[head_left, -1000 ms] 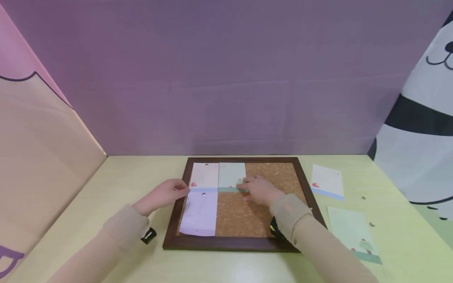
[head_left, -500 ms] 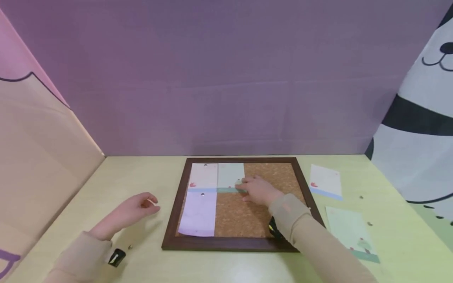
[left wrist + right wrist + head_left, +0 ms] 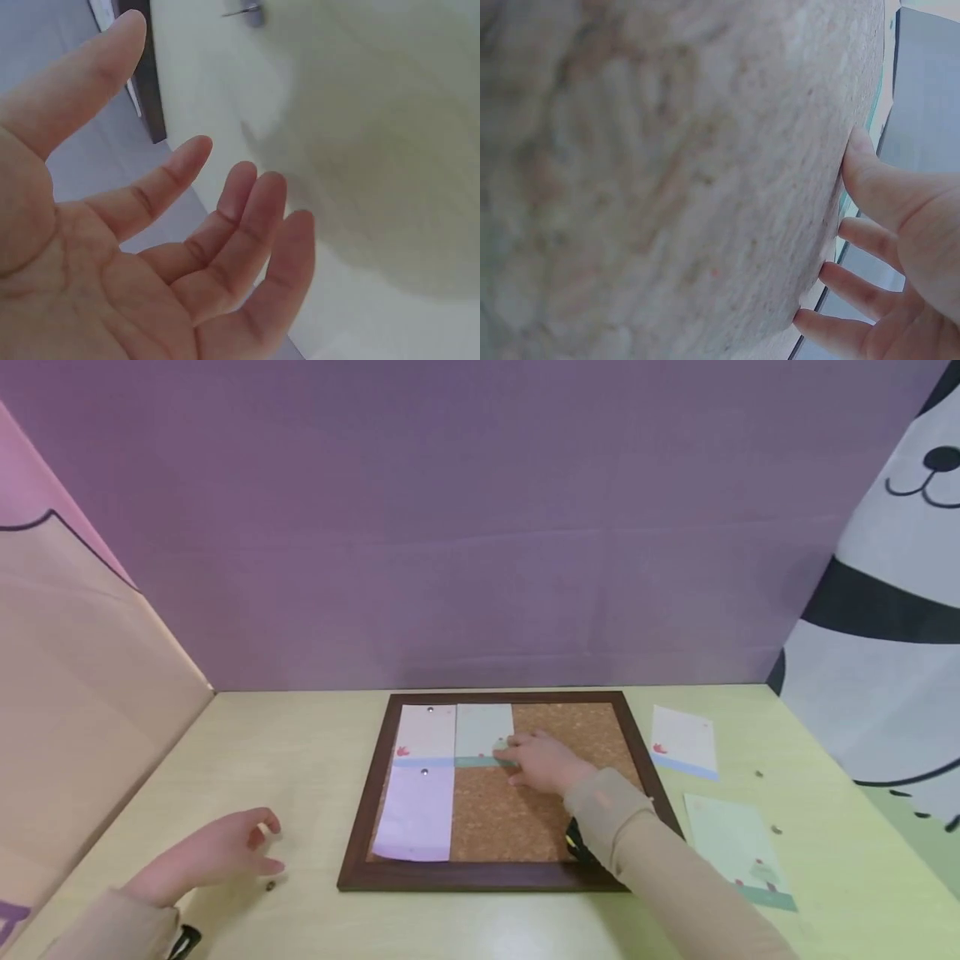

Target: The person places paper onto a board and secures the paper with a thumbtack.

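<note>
A cork board (image 3: 517, 814) in a dark wooden frame lies on the table. My right hand (image 3: 547, 762) rests on it, fingertips touching the lower right of a pale green sheet (image 3: 480, 727). In the right wrist view its fingers and thumb extend over the cork (image 3: 705, 180). A pink sheet (image 3: 426, 735) and a purple sheet (image 3: 416, 814) lie along the board's left side, each with a thumbtack at its top. My left hand (image 3: 210, 852) hovers left of the board, fingers loosely bent and holding nothing. Just beyond its thumb lies a loose thumbtack (image 3: 255, 13), point sideways.
Right of the board lie another pink sheet (image 3: 684, 742) and a larger green sheet (image 3: 738, 852). Two more loose thumbtacks, one farther back (image 3: 759, 774) and one nearer (image 3: 776, 830), lie beside them. A purple cloth wall (image 3: 480, 527) stands behind the table.
My left hand has left the board's left edge and moved left and nearer, to beside the loose thumbtack. My right hand stays on the green sheet.
</note>
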`<state>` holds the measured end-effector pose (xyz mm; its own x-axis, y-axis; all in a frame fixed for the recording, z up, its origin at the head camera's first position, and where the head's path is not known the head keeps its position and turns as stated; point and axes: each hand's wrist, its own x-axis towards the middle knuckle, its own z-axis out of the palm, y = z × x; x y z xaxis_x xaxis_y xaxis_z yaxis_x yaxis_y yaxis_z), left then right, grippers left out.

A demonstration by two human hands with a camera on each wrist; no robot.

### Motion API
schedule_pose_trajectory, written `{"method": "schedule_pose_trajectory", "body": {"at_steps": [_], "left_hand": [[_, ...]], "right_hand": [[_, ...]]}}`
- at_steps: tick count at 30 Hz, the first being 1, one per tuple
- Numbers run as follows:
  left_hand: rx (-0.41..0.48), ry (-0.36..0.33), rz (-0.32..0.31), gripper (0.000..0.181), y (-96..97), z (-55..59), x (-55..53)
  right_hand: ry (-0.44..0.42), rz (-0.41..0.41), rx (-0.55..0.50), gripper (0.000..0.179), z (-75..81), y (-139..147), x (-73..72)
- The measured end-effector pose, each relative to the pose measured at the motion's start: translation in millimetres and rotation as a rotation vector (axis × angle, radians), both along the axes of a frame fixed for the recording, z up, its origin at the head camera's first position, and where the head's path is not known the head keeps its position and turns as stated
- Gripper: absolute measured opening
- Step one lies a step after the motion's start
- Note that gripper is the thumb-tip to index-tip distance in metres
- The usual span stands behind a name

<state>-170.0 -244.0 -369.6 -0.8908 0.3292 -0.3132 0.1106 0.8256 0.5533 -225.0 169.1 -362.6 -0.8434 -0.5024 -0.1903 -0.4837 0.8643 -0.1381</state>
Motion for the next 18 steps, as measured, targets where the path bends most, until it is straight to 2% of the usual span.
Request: {"method": "schedule_pose_trajectory", "body": {"at_steps": [3, 7, 14, 18], "left_hand": [[-0.004, -0.025, 0.002, 0.041, -3.5, -1.4, 3.1], [-0.007, -0.027, 0.013, 0.039, -5.5, -5.9, 6.6], [-0.025, 0.054, -0.025, 0.034, -2.8, -10.3, 9.7], [-0.011, 0.068, -0.051, 0.031, -0.5, -12.9, 10.9]], "right_hand": [[-0.006, -0.004, 0.000, 0.049, 0.0, -0.4, 0.1], [0.000, 0.002, 0.011, 0.050, -1.8, -0.4, -1.4], [0.009, 0.008, 0.021, 0.050, -5.3, 0.9, -3.1], [0.007, 0.004, 0.023, 0.050, -4.2, 0.4, -2.2]]}}
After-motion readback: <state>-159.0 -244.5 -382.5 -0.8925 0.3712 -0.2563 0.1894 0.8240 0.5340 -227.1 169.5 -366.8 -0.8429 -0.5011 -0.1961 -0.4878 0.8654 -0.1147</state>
